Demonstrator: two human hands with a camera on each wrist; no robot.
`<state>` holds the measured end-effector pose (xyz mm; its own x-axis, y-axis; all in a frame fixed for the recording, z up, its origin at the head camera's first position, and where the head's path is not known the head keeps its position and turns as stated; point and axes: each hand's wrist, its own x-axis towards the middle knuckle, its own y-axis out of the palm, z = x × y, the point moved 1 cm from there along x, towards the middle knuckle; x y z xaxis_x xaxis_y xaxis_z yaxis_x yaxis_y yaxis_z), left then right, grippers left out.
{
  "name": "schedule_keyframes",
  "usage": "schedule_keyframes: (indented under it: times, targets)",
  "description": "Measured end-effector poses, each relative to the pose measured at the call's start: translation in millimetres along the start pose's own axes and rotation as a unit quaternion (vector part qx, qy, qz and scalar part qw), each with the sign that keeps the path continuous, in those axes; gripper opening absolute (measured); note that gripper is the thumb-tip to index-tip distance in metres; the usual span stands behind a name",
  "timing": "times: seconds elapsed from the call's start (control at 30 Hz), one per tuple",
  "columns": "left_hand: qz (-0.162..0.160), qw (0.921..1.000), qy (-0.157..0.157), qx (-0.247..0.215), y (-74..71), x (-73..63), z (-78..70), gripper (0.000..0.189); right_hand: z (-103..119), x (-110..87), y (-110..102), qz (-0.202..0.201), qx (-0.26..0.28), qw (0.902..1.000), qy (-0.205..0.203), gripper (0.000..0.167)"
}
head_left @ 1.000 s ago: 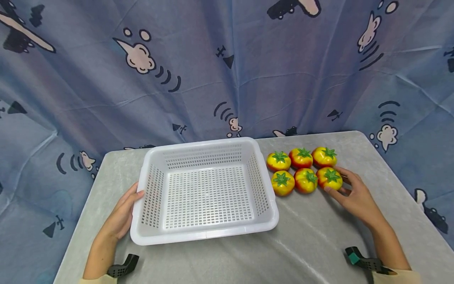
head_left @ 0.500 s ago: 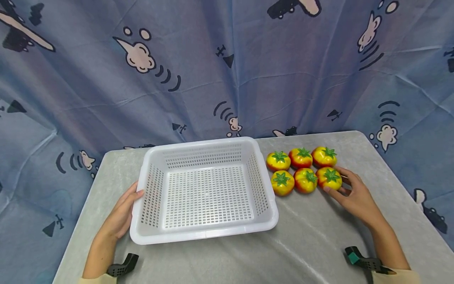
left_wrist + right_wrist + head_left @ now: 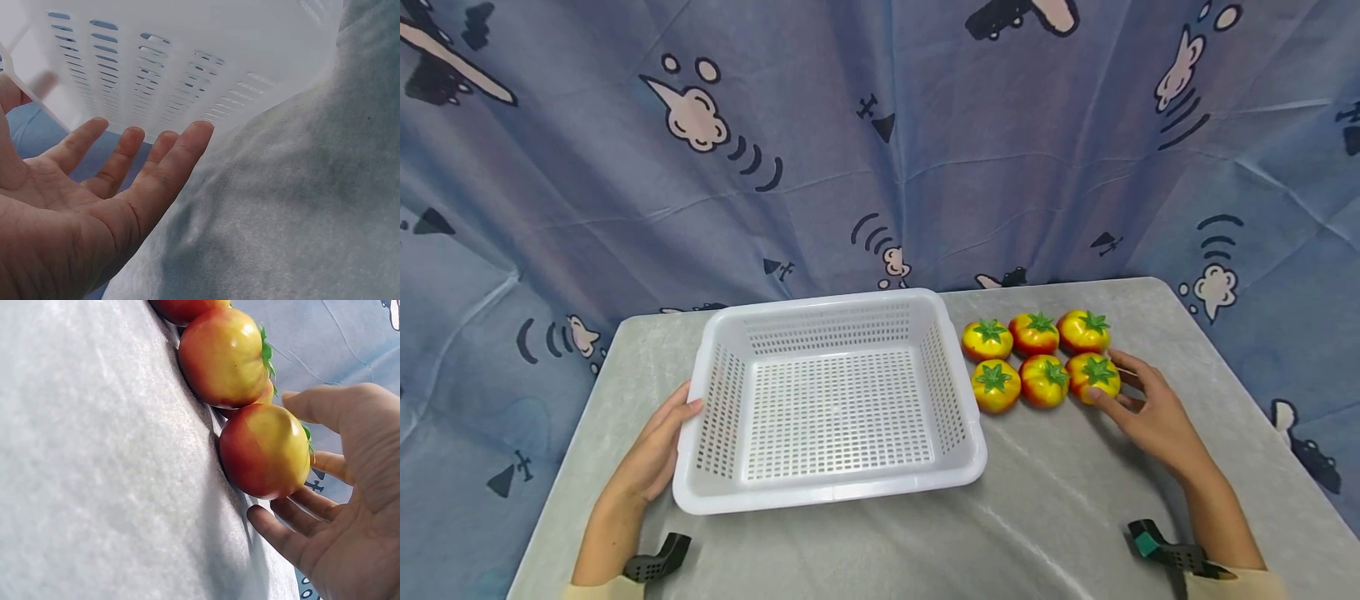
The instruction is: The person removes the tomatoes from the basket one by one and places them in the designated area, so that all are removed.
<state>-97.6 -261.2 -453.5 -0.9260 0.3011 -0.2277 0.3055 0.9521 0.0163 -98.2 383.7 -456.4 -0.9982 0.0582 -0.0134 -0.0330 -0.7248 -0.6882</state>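
A white perforated plastic basket (image 3: 842, 417) stands on the table with nothing in it. At its left side my left hand (image 3: 658, 450) holds the rim, thumb over the edge. In the left wrist view, the fingers (image 3: 169, 162) spread against the outside of the slotted wall. Several shiny yellow-and-red tomatoes (image 3: 995, 386) with green star-shaped tops sit in two rows right of the basket. Around the front-right tomato (image 3: 1092, 377) my right hand (image 3: 1150, 412) curves its fingers, thumb at the near side. The right wrist view shows that tomato (image 3: 262, 453) resting on the table, fingers beside and behind it.
The grey table (image 3: 1000, 533) has a patterned blue curtain (image 3: 820, 150) hanging behind it. The left tomatoes sit close to the basket's right wall. A black wrist device (image 3: 658, 558) is on each forearm.
The right thumb has shifted slightly up onto the near side of the front-right tomato. Basket, tomatoes and left hand keep their places apart from a tiny shift of the view.
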Motion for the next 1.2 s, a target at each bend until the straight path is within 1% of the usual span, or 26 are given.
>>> schedule_keyframes:
  times: [0.1,0.3,0.37,0.47,0.63,0.77,0.9,1.0,1.2]
  targets:
    - [0.002,1.0000,0.001,0.000,0.1,-0.3,-0.2,0.067,0,-0.5,-2,-0.004,-0.001,1.0000,-0.002,0.072]
    - [0.001,1.0000,0.003,-0.001,-0.5,-1.1,-0.9,0.067,2,-1.1,-6,-0.005,-0.011,0.9997,0.022,0.070]
    - [0.003,1.0000,0.009,0.001,-0.4,-1.1,-0.8,0.067,2,-0.5,-6,-0.007,-0.012,0.9996,0.026,0.069]
    - [0.011,0.9998,0.018,0.003,-0.3,-0.6,-0.4,0.066,2,-0.7,-7,-0.018,-0.013,0.9994,0.025,0.067]
    - [0.015,0.9996,0.023,0.005,-0.9,-0.3,0.2,0.066,4,-2.6,-9,-0.045,-0.012,0.9986,0.024,0.061]
    - [0.011,0.9995,0.027,0.007,-2.8,-0.8,-0.8,0.066,5,-0.6,-12,-0.067,-0.005,0.9977,0.009,0.056]
    - [0.010,0.9994,0.031,0.009,-3.7,-1.1,-3.1,0.067,4,4.0,-16,-0.085,-0.005,0.9960,-0.026,0.050]
    - [0.008,0.9995,0.028,0.015,-2.5,-1.2,-4.5,0.067,3,7.2,-20,-0.098,-0.011,0.9943,-0.042,0.046]
    - [0.000,0.9994,0.028,0.021,0.7,-1.4,-3.3,0.067,0,12.0,-29,-0.097,-0.039,0.9928,-0.059,0.045]
